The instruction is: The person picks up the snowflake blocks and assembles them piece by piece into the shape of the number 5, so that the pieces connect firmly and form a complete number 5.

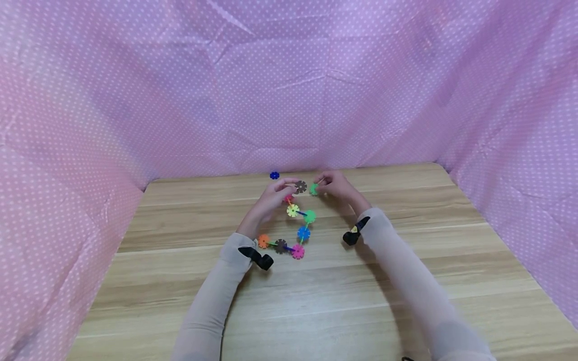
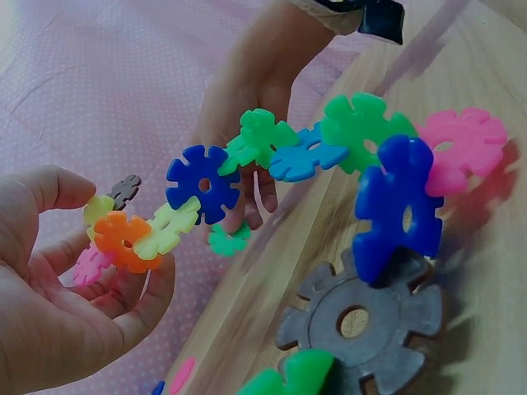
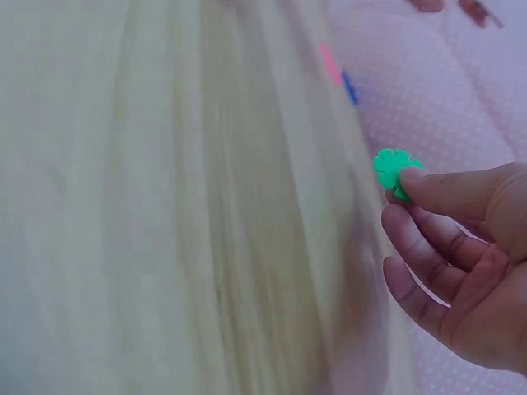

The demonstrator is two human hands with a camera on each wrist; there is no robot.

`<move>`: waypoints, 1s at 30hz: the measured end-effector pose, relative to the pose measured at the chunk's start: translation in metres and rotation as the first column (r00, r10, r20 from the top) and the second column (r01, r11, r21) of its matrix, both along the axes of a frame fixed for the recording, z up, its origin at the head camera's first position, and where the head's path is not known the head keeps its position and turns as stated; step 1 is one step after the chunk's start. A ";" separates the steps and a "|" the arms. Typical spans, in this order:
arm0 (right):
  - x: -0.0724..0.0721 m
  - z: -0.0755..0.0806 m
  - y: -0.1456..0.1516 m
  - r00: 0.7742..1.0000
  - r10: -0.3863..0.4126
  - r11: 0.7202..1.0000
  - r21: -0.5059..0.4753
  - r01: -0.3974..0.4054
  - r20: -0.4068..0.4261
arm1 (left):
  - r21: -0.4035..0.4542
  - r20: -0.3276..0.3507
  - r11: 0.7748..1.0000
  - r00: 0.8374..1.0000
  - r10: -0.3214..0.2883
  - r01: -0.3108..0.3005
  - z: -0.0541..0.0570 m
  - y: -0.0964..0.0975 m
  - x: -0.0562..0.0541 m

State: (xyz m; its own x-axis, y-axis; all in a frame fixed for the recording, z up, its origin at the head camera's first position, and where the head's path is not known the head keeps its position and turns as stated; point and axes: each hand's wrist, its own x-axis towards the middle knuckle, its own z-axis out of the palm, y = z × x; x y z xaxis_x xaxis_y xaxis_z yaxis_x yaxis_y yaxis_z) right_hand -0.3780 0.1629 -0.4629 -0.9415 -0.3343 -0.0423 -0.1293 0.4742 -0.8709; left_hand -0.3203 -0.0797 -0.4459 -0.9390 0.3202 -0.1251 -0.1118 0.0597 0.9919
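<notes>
A zigzag chain of interlocking notched plastic flower discs [image 1: 293, 210] runs over the table toward the person, in yellow, green, blue, pink, brown and orange. My left hand [image 1: 273, 195] pinches the chain near its far end, where a brown disc [image 1: 300, 187] sticks out past the fingertips. In the left wrist view, the thumb and fingers close about a yellow disc [image 2: 100, 207] and a pink disc [image 2: 93, 263]. Just to the right, my right hand [image 1: 338, 185] pinches a single green disc [image 3: 394, 170] between thumb and forefinger, apart from the brown one.
A loose dark blue disc [image 1: 274, 175] lies by the table's far edge. Beside it in the right wrist view is a pink piece [image 3: 331, 64]. Pink dotted cloth [image 1: 289, 100] hangs behind and at both sides of the wooden table [image 1: 307, 311].
</notes>
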 end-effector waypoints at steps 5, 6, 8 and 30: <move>0.011 0.004 0.000 0.999 -0.053 0.995 -0.089 0.053 0.003 | 0.021 0.003 1.000 1.000 0.009 -0.009 0.000 0.001 0.000; 0.013 0.006 -0.001 0.998 -0.061 0.992 -0.110 0.061 0.007 | 0.028 0.003 1.000 1.000 0.009 -0.009 0.000 0.001 0.000; 0.017 0.009 -0.002 0.997 -0.075 0.985 -0.154 0.075 0.011 | 0.034 0.002 0.999 1.000 0.010 -0.010 0.000 0.001 0.000; 0.038 0.023 -0.010 0.999 -0.053 0.963 -0.265 0.049 -0.009 | 0.044 0.007 0.999 1.000 0.008 -0.008 -0.003 0.002 0.000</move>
State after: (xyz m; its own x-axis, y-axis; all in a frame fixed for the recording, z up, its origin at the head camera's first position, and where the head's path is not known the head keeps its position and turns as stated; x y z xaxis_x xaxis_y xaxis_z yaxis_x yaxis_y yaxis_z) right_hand -0.3402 0.1526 -0.4395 -0.9574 -0.2832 0.0567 -0.1261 0.2333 -0.9642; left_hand -0.3207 -0.0781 -0.4487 -0.9408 0.3181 -0.1174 -0.1187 0.0153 0.9928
